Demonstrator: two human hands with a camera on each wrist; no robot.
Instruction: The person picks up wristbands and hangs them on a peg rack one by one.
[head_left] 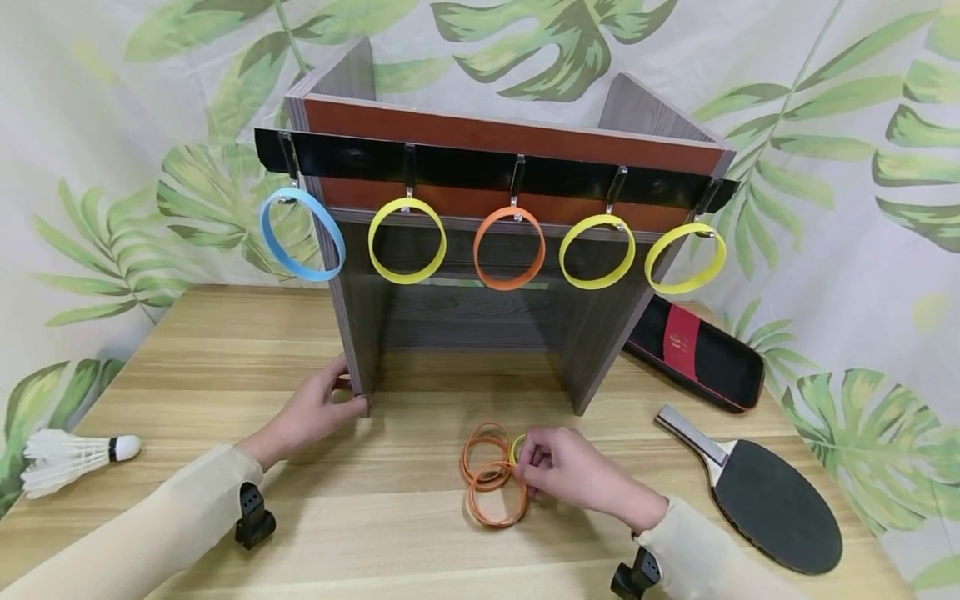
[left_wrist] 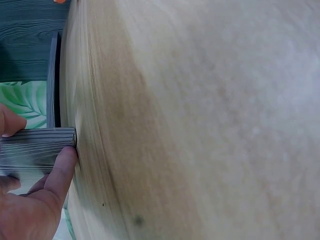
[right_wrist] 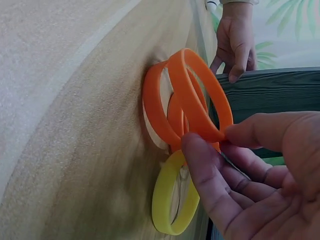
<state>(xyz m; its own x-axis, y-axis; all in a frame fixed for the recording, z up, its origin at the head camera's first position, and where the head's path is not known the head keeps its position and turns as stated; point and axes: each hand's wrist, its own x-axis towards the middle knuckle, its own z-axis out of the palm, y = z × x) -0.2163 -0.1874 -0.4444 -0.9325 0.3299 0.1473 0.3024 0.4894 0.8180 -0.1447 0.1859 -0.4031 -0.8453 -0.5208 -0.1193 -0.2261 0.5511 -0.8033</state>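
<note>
Orange wristband (right_wrist: pixel 186 95), tilted and pinched between the right hand's (head_left: pixel 573 477) thumb and forefinger, beside other orange wristbands (right_wrist: pixel 154 95) and a yellow wristband (right_wrist: pixel 162 202) on the light wood-grain tabletop (head_left: pixel 360 537), in front of a gray wood-grain stand (head_left: pixel 480 321). The left hand's (head_left: pixel 318 406) fingers grip the stand's left panel near its foot. Leaf-print cloth (head_left: pixel 97 158) hangs behind.

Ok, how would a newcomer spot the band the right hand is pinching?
Begin at the tall stand with five rings hanging across its front. Over the table before it, the right hand pinches the orange band. Unlike the loose orange bands and yellow band next to it, it sits between thumb and fingertip.
</note>
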